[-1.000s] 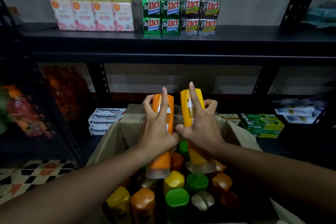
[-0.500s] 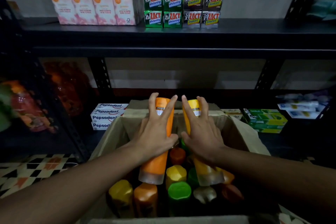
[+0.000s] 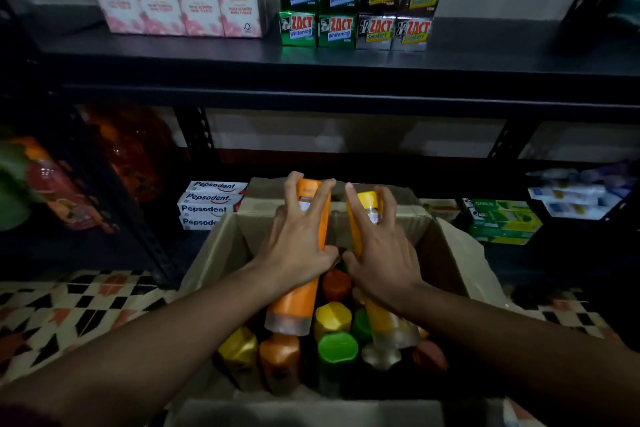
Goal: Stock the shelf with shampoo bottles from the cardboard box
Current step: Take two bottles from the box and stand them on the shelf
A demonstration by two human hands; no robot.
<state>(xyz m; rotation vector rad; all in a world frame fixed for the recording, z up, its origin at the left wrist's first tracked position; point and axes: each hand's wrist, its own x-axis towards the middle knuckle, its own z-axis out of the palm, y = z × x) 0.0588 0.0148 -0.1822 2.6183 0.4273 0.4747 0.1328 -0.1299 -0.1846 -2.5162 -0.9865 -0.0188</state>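
Mid-pick here: my left hand [image 3: 298,250] grips an orange bottle [image 3: 300,260], my right hand [image 3: 381,253] a yellow bottle [image 3: 372,218] — both just above the cardboard box [image 3: 221,253]. Next they need an open spot on the shelf [image 3: 346,59].

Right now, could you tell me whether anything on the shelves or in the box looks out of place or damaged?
Nothing stands out. The toothpaste boxes and tissue packs sit in tidy rows on the upper shelf. The bottles in the cardboard box stand caps up, no spill visible. The left hand holds an orange bottle, the right hand a yellow bottle.
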